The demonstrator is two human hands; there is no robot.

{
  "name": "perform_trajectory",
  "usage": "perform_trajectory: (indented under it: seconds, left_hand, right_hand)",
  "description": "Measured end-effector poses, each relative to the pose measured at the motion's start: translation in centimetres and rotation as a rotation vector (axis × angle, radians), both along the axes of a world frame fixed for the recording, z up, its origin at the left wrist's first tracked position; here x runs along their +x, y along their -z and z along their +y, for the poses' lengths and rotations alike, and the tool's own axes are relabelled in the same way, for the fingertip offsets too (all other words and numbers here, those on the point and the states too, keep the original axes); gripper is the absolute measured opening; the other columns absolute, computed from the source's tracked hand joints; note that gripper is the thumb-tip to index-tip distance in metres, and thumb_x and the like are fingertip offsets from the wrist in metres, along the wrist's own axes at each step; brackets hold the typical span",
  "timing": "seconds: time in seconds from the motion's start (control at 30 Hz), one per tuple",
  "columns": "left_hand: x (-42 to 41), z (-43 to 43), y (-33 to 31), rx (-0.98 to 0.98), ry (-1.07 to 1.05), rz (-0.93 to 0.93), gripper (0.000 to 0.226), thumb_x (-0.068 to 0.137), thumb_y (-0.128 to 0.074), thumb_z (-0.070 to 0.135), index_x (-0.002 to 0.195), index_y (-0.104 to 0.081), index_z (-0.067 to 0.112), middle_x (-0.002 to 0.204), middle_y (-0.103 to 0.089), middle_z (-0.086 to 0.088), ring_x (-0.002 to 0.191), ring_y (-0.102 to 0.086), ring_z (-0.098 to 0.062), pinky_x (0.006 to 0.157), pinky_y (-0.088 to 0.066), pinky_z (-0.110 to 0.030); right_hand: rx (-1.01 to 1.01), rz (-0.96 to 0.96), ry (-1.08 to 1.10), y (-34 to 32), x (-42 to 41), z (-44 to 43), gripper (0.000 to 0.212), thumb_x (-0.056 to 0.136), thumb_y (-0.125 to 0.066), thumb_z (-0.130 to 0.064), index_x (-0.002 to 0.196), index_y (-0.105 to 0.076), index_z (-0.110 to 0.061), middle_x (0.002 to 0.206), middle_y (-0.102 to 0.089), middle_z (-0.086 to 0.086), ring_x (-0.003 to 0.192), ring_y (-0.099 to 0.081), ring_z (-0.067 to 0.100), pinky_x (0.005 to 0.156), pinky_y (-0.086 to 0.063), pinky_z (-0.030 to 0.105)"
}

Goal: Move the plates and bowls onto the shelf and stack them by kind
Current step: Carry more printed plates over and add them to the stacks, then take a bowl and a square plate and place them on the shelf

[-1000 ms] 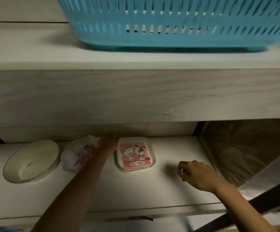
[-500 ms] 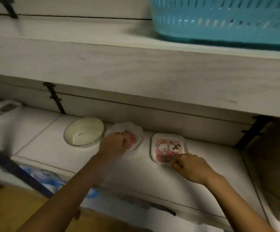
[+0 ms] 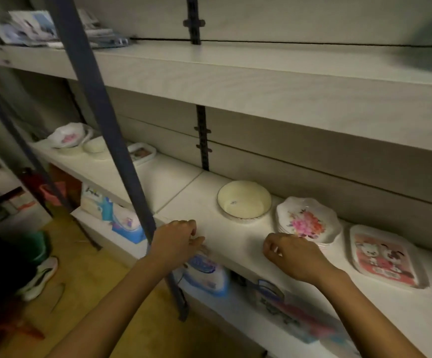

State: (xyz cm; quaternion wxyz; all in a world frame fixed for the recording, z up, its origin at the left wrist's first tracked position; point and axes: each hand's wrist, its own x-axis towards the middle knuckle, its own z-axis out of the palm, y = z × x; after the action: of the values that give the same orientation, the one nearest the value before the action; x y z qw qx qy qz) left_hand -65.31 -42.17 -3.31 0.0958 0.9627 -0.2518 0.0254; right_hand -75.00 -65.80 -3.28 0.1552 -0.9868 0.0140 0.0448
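I cannot read any words here. The square plate (image 3: 385, 257) has small letters under its two cartoon animals, and the packs (image 3: 204, 273) below have print, all too blurry.

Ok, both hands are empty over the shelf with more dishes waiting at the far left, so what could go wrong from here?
1. The blue upright post stands between the hands and the far dishes; a carried dish might knock it.
2. The floral plate stack sits near the shelf's front edge, by the right hand; a nudge might tip it off.
3. The far dishes look mixed, so kinds may get mis-stacked.
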Motion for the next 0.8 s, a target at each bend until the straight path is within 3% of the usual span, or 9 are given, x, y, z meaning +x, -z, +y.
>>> perform_trajectory:
  seconds: [0.1,0.2,0.37,0.43,0.57,0.7,0.8]
  left_hand:
    - [1.2,5.5,0.2,-0.01,-0.006,-0.005,0.033,0.092,-0.043,0.043,0.099,-0.057,0.014,0.097,-0.067,-0.004,0.082,-0.058,-0.016,0.075,-0.048,-0.028]
    - [2.7,10.9,0.7,-0.036,-0.014,-0.045,0.031,0.091,-0.044,0.045,0.093,-0.058,0.017,0.094,-0.068,-0.002,0.081,-0.059,-0.015,0.068,-0.044,-0.025]
    - [5.5,18.7,0.5,-0.02,-0.038,-0.081,0.033,0.091,-0.041,0.047,0.093,-0.056,0.017,0.09,-0.065,0.0,0.077,-0.051,-0.012,0.068,-0.04,-0.024]
    - [6.8,21.1,0.4,-0.015,-0.064,-0.087,0.033,0.091,-0.042,0.047,0.096,-0.057,0.017,0.095,-0.067,-0.001,0.082,-0.058,-0.015,0.068,-0.04,-0.024]
    - [9.7,25.0,0.2,-0.03,-0.11,-0.083,0.036,0.091,-0.043,0.046,0.099,-0.059,0.016,0.098,-0.069,-0.004,0.088,-0.063,-0.02,0.072,-0.05,-0.031]
    - [13.2,27.8,0.3,-0.055,-0.122,-0.07,0.036,0.092,-0.04,0.046,0.103,-0.057,0.016,0.1,-0.068,-0.003,0.089,-0.062,-0.017,0.077,-0.05,-0.029]
    - [16.7,29.9,0.6,-0.029,-0.103,-0.046,0.036,0.092,-0.039,0.047,0.102,-0.055,0.017,0.099,-0.068,-0.003,0.088,-0.061,-0.016,0.078,-0.053,-0.028]
  right_hand:
    - [-0.008,-0.025,-0.019,0.1,2.2,5.4,0.028,0.094,-0.038,-0.042,0.112,-0.054,-0.028,0.119,-0.06,-0.005,0.106,-0.057,0.02,0.079,-0.041,0.029]
    - [0.004,-0.023,-0.023,0.2,4.4,11.1,0.032,0.095,-0.038,-0.041,0.119,-0.051,-0.026,0.124,-0.057,-0.003,0.111,-0.055,0.021,0.084,-0.041,0.03]
    - [0.038,-0.049,-0.054,-0.1,8.0,19.5,0.032,0.096,-0.037,-0.036,0.123,-0.05,-0.024,0.125,-0.057,-0.001,0.109,-0.056,0.022,0.082,-0.042,0.032]
    - [0.043,-0.071,-0.078,-0.6,9.3,22.1,0.03,0.097,-0.036,-0.035,0.121,-0.05,-0.024,0.122,-0.059,0.0,0.105,-0.057,0.021,0.078,-0.042,0.031]
    - [0.043,-0.084,-0.127,-1.5,12.5,26.5,0.03,0.096,-0.039,-0.034,0.121,-0.05,-0.022,0.124,-0.058,0.001,0.108,-0.057,0.023,0.08,-0.043,0.032]
    - [0.042,-0.079,-0.177,-1.6,16.2,30.4,0.031,0.096,-0.04,-0.032,0.124,-0.049,-0.021,0.126,-0.056,0.002,0.108,-0.057,0.023,0.076,-0.039,0.028]
    - [0.044,-0.079,-0.202,-1.7,19.3,33.2,0.032,0.096,-0.041,-0.033,0.126,-0.048,-0.022,0.126,-0.056,0.001,0.108,-0.057,0.022,0.082,-0.045,0.031]
